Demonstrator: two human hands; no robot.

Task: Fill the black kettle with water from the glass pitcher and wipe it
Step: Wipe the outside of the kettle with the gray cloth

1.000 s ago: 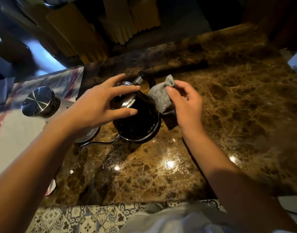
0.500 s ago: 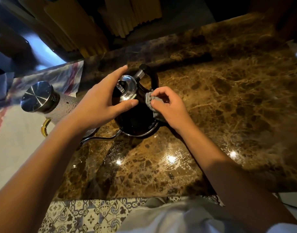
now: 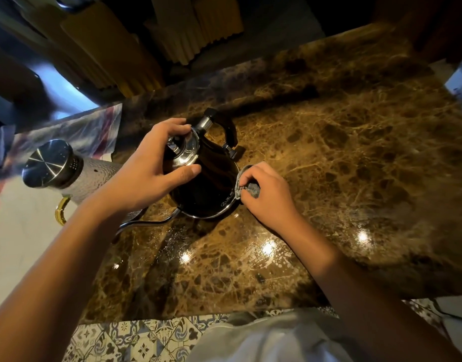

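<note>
head | my left hand (image 3: 149, 168) curls over the black kettle (image 3: 206, 189) lid, thumb on its side | my right hand (image 3: 264, 194) pinches a grey cloth (image 3: 247, 188) against the kettle's right wall | glass pitcher (image 3: 67, 171) just beyond my left wrist, partly hidden | thin spout (image 3: 146, 223) runs under my left forearm on the marble counter (image 3: 329, 152)

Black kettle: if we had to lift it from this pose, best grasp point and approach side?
Take the black kettle by its arched black handle, coming from the far side, above. The handle stands free of the body, while the left hand covers the lid, the right hand holds the grey cloth at the right wall, and the thin spout points near-left.
</note>
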